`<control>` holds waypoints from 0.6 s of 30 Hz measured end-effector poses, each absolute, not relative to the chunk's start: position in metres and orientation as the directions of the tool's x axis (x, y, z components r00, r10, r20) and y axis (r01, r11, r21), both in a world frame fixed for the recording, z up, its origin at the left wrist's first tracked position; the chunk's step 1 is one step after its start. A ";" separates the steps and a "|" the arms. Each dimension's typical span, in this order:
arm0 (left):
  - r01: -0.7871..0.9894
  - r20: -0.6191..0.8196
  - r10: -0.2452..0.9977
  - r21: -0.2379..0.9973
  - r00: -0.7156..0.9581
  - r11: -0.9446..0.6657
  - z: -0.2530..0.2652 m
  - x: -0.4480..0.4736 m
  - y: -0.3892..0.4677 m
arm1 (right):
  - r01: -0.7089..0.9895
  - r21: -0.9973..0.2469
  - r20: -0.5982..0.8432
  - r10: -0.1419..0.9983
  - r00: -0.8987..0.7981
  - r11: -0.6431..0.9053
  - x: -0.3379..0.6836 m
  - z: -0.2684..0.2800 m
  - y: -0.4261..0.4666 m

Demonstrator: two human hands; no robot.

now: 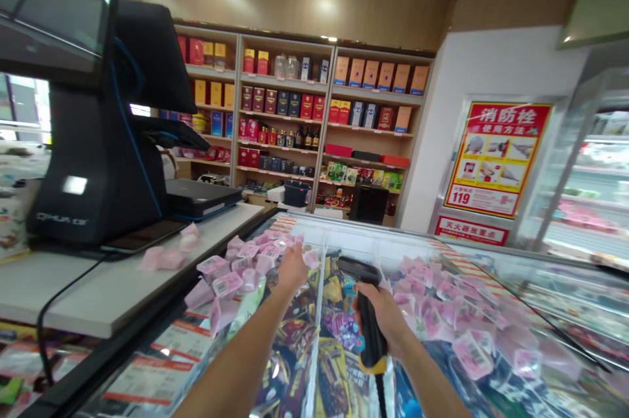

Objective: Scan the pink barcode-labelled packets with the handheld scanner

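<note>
My right hand [382,316] is wrapped round the grip of a black handheld barcode scanner [361,270] with a yellow band near its cable. The scanner's head points to the left, towards my left hand. My left hand [293,268] is closed at the right edge of a pile of small pink packages [228,282] with white barcode labels. One small pink package [311,259] shows at its thumb side and appears to be in its fingers, which are partly hidden. A second pile of pink packages [442,297] lies to the right of my right hand.
Both piles rest on a glass-topped freezer [314,339] holding colourful wrapped goods. On the left, a counter [93,303] bears a black checkout terminal [98,143] and a few pink packages [170,254]. Shelves of boxes [282,100] and a red sign [496,159] stand behind.
</note>
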State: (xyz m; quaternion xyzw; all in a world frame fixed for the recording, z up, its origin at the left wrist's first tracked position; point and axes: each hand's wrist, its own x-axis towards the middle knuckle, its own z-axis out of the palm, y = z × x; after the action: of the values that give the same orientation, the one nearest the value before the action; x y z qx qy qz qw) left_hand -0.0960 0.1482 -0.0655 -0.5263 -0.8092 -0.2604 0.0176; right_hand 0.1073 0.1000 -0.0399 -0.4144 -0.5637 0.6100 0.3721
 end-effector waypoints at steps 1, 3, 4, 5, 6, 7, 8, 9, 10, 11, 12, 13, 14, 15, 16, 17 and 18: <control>0.861 0.314 0.841 0.411 -0.441 0.299 -0.064 -0.094 0.150 | 0.006 -0.996 -0.080 0.922 -0.379 -0.084 0.108 -0.040 0.099; 0.872 0.322 0.856 0.417 -0.404 0.255 -0.062 -0.090 0.157 | -0.010 -0.997 -0.071 0.924 -0.375 -0.081 0.111 -0.038 0.095; 0.880 0.317 0.871 0.418 -0.375 0.227 -0.061 -0.088 0.161 | -0.015 -0.996 -0.073 0.926 -0.370 -0.085 0.112 -0.036 0.094; 0.886 0.308 0.886 0.419 -0.347 0.201 -0.061 -0.085 0.165 | -0.017 -0.996 -0.079 0.927 -0.366 -0.091 0.114 -0.035 0.093; 0.889 0.297 0.899 0.421 -0.321 0.179 -0.062 -0.083 0.168 | -0.017 -0.995 -0.088 0.927 -0.364 -0.101 0.116 -0.034 0.092; 0.891 0.288 0.908 0.423 -0.303 0.163 -0.063 -0.081 0.170 | -0.018 -0.994 -0.098 0.926 -0.363 -0.112 0.117 -0.033 0.092; 0.891 0.282 0.913 0.427 -0.295 0.156 -0.065 -0.079 0.171 | -0.021 -0.992 -0.107 0.925 -0.364 -0.123 0.119 -0.033 0.092; 0.888 0.281 0.913 0.432 -0.296 0.155 -0.066 -0.078 0.171 | -0.028 -0.991 -0.112 0.925 -0.362 -0.131 0.120 -0.033 0.092; 0.884 0.283 0.909 0.439 -0.305 0.160 -0.068 -0.076 0.171 | -0.033 -0.990 -0.115 0.925 -0.363 -0.136 0.121 -0.033 0.092; 0.879 0.287 0.903 0.446 -0.319 0.169 -0.070 -0.076 0.169 | -0.039 -0.990 -0.113 0.925 -0.362 -0.136 0.122 -0.033 0.092; 0.872 0.290 0.896 0.454 -0.337 0.181 -0.072 -0.076 0.167 | -0.044 -0.990 -0.109 0.926 -0.363 -0.133 0.122 -0.033 0.092; 0.865 0.291 0.888 0.462 -0.356 0.196 -0.073 -0.077 0.164 | -0.050 -0.990 -0.102 0.925 -0.366 -0.129 0.122 -0.034 0.093; 0.858 0.290 0.881 0.468 -0.375 0.211 -0.074 -0.078 0.161 | -0.058 -0.991 -0.093 0.926 -0.365 -0.123 0.121 -0.034 0.093; 0.852 0.287 0.874 0.473 -0.391 0.226 -0.075 -0.080 0.157 | -0.069 -0.991 -0.086 0.928 -0.362 -0.118 0.121 -0.034 0.092; 0.847 0.285 0.869 0.475 -0.404 0.238 -0.075 -0.082 0.154 | -0.079 -0.990 -0.079 0.931 -0.356 -0.115 0.120 -0.034 0.092; 0.845 0.283 0.866 0.474 -0.413 0.248 -0.075 -0.085 0.149 | -0.085 -0.990 -0.079 0.932 -0.352 -0.116 0.120 -0.035 0.092; 0.845 0.283 0.864 0.470 -0.416 0.253 -0.075 -0.089 0.145 | -0.085 -0.989 -0.081 0.932 -0.352 -0.118 0.119 -0.035 0.091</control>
State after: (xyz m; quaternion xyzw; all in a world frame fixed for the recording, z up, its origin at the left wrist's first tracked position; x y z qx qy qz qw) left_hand -0.0885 0.1448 -0.0748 -0.5401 -0.7913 -0.2859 -0.0166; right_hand 0.1194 0.0909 -0.0346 -0.4016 -0.5277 0.6306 0.4034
